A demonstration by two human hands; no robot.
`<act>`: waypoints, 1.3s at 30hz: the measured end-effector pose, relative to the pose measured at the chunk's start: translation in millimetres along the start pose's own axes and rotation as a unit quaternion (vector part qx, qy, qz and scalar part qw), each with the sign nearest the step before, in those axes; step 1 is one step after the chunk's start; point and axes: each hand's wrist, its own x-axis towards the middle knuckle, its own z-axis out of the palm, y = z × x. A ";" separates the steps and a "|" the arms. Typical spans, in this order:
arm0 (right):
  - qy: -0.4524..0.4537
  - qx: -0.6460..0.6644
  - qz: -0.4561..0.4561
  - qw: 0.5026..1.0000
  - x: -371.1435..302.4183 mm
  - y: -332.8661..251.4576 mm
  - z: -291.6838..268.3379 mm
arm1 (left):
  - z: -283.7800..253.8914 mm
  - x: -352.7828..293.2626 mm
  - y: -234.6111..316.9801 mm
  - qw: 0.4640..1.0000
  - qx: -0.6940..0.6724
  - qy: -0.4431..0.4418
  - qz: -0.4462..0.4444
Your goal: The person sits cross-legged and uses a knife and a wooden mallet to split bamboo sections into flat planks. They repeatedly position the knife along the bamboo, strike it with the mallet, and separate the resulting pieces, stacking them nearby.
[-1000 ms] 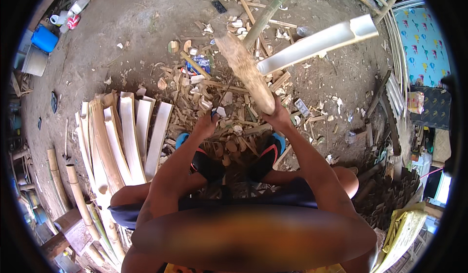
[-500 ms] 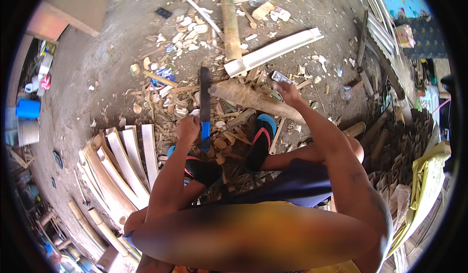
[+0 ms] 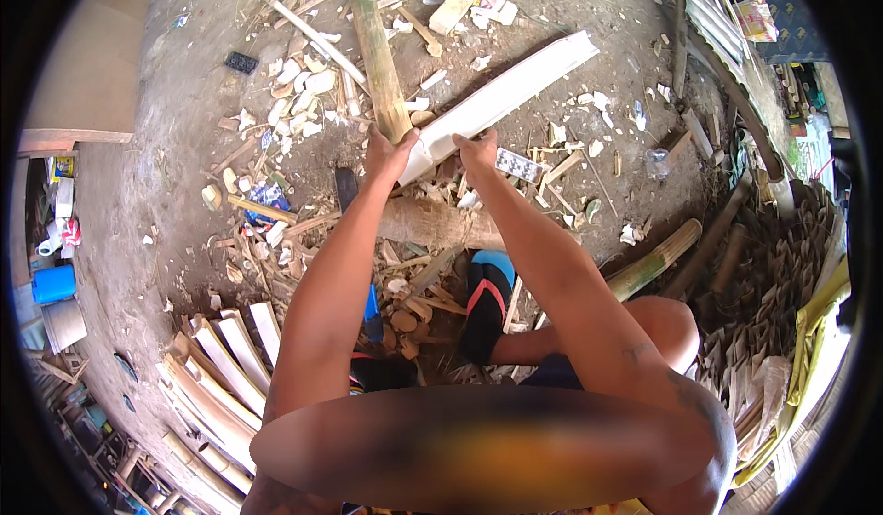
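A: Where is the split bamboo half [image 3: 501, 101]?

B: It lies pale side up on the dirt floor [image 3: 184, 101], running from the centre toward two o'clock. Its near end is at the hands.

A: How do the hands sit on it?

B: The left hand [image 3: 388, 154] is closed around the near end, at its left edge. The right hand [image 3: 478, 152] grips the same end from the right, fingers wrapped over the rim. Both are clamped on the piece.

A: What is just beside it?

B: A round green bamboo pole [image 3: 375, 46] runs toward twelve o'clock, its lower end touching the left hand's side of the split half. Below the hands lies a thick wooden log [image 3: 432, 223], with a dark blade [image 3: 346, 187] at its nine o'clock end.

A: And farther out?

B: Chips and offcuts [image 3: 303, 83] are scattered at eleven o'clock. A stack of pale bamboo slats [image 3: 225, 368] lies at seven o'clock. The person's foot in a black sandal [image 3: 483, 308] rests at six o'clock from the log. A blue bucket [image 3: 53, 284] stands at nine o'clock.
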 end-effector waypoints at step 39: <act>-0.451 0.101 -0.503 0.730 -546.7 -0.7 157.6 | -410.3 -347.9 -181.7 0.916 -0.226 0.152 0.296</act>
